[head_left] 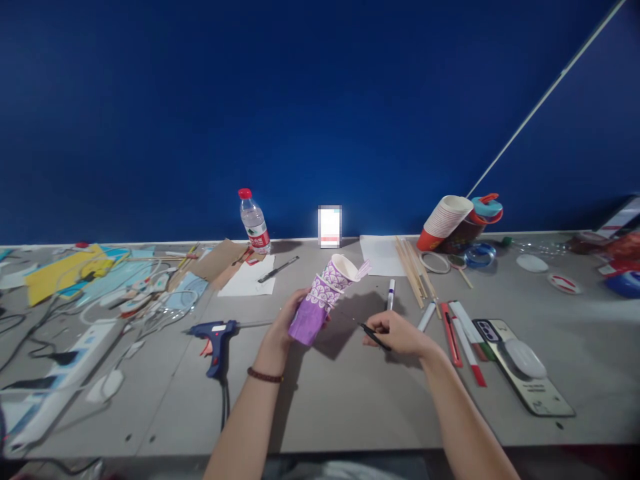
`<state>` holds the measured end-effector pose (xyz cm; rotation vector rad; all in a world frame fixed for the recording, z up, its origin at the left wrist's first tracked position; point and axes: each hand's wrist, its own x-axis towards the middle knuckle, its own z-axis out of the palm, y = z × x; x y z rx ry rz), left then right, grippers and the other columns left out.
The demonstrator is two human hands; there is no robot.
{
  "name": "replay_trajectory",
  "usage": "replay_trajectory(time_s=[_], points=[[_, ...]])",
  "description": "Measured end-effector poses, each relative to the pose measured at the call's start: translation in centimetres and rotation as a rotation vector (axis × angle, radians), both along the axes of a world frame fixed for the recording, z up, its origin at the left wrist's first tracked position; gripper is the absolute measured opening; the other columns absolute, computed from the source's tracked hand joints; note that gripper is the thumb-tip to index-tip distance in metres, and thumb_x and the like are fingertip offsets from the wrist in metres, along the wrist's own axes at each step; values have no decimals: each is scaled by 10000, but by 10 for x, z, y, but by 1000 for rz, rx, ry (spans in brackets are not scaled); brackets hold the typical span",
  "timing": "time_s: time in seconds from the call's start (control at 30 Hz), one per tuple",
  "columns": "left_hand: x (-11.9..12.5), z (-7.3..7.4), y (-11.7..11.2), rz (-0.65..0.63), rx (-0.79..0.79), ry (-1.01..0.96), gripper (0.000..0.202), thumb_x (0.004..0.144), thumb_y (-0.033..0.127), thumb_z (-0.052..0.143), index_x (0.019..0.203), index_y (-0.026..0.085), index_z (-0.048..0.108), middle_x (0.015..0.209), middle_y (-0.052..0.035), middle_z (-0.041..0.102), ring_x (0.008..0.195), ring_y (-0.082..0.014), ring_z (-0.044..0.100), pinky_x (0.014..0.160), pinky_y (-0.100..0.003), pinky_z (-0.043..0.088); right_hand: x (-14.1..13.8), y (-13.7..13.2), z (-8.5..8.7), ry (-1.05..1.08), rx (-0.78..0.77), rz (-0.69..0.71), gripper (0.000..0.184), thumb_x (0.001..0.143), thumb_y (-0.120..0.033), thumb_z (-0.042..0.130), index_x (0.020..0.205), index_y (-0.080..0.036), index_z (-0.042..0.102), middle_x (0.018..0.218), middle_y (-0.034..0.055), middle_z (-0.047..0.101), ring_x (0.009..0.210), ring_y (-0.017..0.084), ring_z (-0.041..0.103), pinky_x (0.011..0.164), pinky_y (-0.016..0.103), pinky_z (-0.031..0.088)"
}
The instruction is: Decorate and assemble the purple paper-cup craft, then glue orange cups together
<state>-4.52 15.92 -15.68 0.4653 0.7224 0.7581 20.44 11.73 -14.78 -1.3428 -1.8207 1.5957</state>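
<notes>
My left hand [286, 319] is wrapped round a joined stack of paper cups [320, 300], held tilted above the table. The lower part is plain purple; the upper part carries a purple scale pattern on white, with pale rings round it and a small purple-and-white strip sticking out near the top rim. Just to the right, my right hand [397, 332] is closed on a slim black pen [374, 335], its thin tip directed at the cups but apart from them. A white marker [391, 293] lies behind my right hand.
Left: a blue hot glue gun [215, 333], a power strip [70, 373], cables, a water bottle [255, 223]. Right: wooden sticks [413, 270], stacked cups [445, 217], a red cutter [451, 337], markers, a phone [543, 393] with a white case on it. A blue wall stands behind.
</notes>
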Motion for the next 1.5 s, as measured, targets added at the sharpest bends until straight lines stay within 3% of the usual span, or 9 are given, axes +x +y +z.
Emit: replay_trajectory(time_s=[0.47, 0.6, 0.87, 1.27, 1.5], points=[[7, 2, -5, 11, -6, 75, 308, 871, 357, 504, 879, 96, 666, 741, -127, 716, 577, -215, 665, 509, -285, 532, -6, -2, -3, 106, -40, 18, 390, 696, -476, 687, 581, -157, 497, 519, -65, 373, 497, 62, 296, 468, 210, 219], [6, 2, -4, 2, -24, 67, 316, 879, 346, 478, 882, 81, 651, 697, -121, 704, 563, -213, 669, 499, -286, 536, -9, -2, -5, 49, -6, -8, 412, 685, -482, 695, 567, -165, 459, 526, -68, 337, 509, 65, 278, 470, 217, 193], [2, -2, -3, 7, -18, 42, 288, 871, 336, 511, 872, 79, 642, 703, -132, 708, 567, -229, 679, 513, -302, 546, -11, -1, -4, -7, 11, -38, 417, 644, -521, 695, 569, -163, 494, 525, -56, 359, 521, 78, 304, 483, 226, 224], [2, 7, -4, 29, -13, 59, 267, 845, 330, 542, 871, 87, 649, 690, -133, 701, 571, -237, 675, 513, -306, 536, -12, -2, -8, 41, 14, 11, 440, 688, -517, 700, 569, -167, 459, 534, -64, 340, 517, 70, 295, 477, 217, 222], [8, 9, -6, 189, 91, 103, 185, 837, 290, 550, 853, 125, 633, 692, -93, 700, 594, -221, 669, 576, -315, 543, -11, -3, -7, 40, 2, -39, 388, 691, -479, 716, 621, -155, 514, 553, -56, 384, 530, 76, 321, 484, 216, 231]])
